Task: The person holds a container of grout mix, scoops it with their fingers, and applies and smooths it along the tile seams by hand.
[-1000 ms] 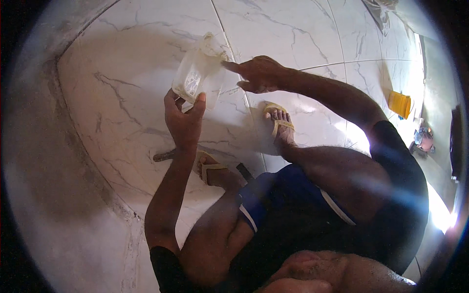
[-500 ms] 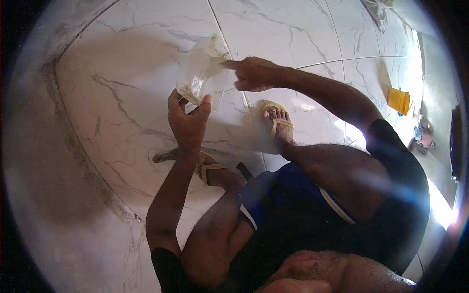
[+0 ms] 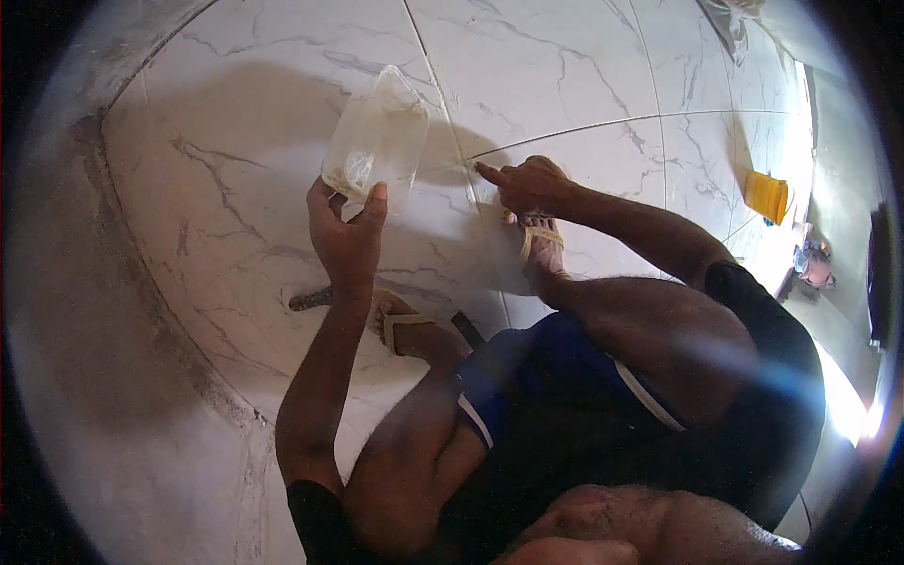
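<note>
A clear plastic container (image 3: 381, 132), tilted, with a whitish smear of paste inside it, is gripped at its near end by my left hand (image 3: 350, 226). The thumb and fingers close round its wall, above the marbled floor tiles. To the right, my right hand (image 3: 535, 185) points with the index finger stretched out and the other fingers curled in. Its fingertip is at the tile joint (image 3: 474, 162), where two lines meet; whether it presses on the floor I cannot tell. Nothing shows in this hand.
My sandalled feet (image 3: 541, 235) stand on the tiles. A dark rod-like thing (image 3: 311, 299) lies by the left foot, and a black strip (image 3: 466, 330) sticks out near my shorts. A yellow packet (image 3: 766, 196) lies at the right. A rough grey wall (image 3: 104, 348) runs along the left.
My right hand has moved away from the container, down and right to the tile joint. The container and my left hand have shifted slightly left.
</note>
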{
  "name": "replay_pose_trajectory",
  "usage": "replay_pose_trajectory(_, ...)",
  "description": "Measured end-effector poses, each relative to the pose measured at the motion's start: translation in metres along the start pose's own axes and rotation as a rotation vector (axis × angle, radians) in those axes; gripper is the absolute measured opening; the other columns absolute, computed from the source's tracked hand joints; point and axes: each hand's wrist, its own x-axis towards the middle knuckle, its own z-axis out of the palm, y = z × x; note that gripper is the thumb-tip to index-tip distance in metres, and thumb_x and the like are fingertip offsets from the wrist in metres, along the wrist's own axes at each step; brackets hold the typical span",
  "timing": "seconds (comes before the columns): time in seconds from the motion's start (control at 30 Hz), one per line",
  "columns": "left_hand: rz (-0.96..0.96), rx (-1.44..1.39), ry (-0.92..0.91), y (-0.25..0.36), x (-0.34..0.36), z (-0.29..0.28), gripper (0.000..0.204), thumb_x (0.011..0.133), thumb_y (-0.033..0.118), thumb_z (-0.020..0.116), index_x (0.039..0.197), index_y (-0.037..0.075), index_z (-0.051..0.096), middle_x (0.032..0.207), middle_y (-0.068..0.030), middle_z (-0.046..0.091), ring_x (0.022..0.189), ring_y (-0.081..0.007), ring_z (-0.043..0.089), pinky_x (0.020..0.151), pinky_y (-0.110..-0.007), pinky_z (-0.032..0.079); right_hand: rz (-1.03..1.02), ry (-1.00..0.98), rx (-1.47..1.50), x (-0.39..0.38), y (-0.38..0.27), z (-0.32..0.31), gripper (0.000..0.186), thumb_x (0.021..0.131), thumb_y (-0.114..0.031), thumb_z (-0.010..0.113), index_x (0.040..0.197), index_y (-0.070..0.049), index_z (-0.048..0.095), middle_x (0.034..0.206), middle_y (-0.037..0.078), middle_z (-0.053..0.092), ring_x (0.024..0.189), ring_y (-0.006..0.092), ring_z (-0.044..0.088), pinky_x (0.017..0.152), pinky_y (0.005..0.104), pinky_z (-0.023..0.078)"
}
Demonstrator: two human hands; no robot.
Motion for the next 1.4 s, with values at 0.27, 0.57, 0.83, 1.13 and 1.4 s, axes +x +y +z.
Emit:
replay_pose_trajectory(0.27, -0.027, 0.01, -0.013, 0.009, 0.0, 0.003, 0.057, 0.084, 0.006, 0.076, 0.128, -0.005, 0.042, 0.121, -0.0165, 0.054, 0.111, -0.0228, 0.059, 0.087, -0.033, 0.06, -0.05, 0.116, -0.156, -0.002, 0.012, 0.009, 0.069, 0.088, -0.02, 0.056, 0.151, -0.008, 0.03, 0.093, 0.019, 0.069, 0.067, 0.0342, 0.069, 0.06, 0.0485, 0.054)
replay_pose_trajectory(0.57, -0.039, -0.036, -0.02, 0.006, 0.0, 0.001, 0.057, 0.084, 0.006, 0.075, 0.129, -0.006, 0.042, 0.121, -0.0169, 0.055, 0.113, -0.0229, 0.059, 0.087, -0.032, 0.06, 0.012, -0.036, -0.144, 0.005, -0.004, -0.017, 0.066, 0.091, -0.021, 0.054, 0.153, -0.015, 0.03, 0.096, 0.017, 0.07, 0.073, 0.0327, 0.07, 0.066, 0.0487, 0.053)
replay_pose_trajectory(0.83, -0.003, -0.029, -0.037, 0.004, -0.001, 0.001, 0.057, 0.085, 0.007, 0.075, 0.129, -0.006, 0.041, 0.123, -0.0174, 0.052, 0.114, -0.0233, 0.057, 0.089, -0.033, 0.06, -0.033, 0.012, -0.261, -0.001, 0.002, -0.017, 0.071, 0.091, -0.025, 0.059, 0.154, -0.018, 0.026, 0.086, 0.012, 0.07, 0.074, 0.0288, 0.071, 0.064, 0.0449, 0.055)
replay_pose_trajectory(1.13, -0.03, -0.049, -0.032, 0.004, -0.002, 0.001, 0.057, 0.085, 0.007, 0.076, 0.128, -0.006, 0.041, 0.123, -0.0166, 0.052, 0.114, -0.0234, 0.056, 0.09, -0.034, 0.06, -0.003, -0.015, -0.275, -0.009, 0.015, -0.007, 0.073, 0.092, -0.028, 0.06, 0.155, -0.018, 0.025, 0.087, 0.013, 0.07, 0.071, 0.0291, 0.07, 0.063, 0.0454, 0.054)
replay_pose_trajectory(1.4, -0.022, -0.087, -0.032, 0.004, -0.002, 0.003, 0.057, 0.085, 0.012, 0.075, 0.129, -0.005, 0.043, 0.123, -0.0166, 0.054, 0.113, -0.0228, 0.057, 0.092, -0.035, 0.056, 0.005, -0.021, -0.28, -0.006, 0.01, -0.012, 0.069, 0.096, -0.031, 0.055, 0.155, -0.016, 0.023, 0.093, 0.014, 0.071, 0.078, 0.03, 0.071, 0.069, 0.0451, 0.054)
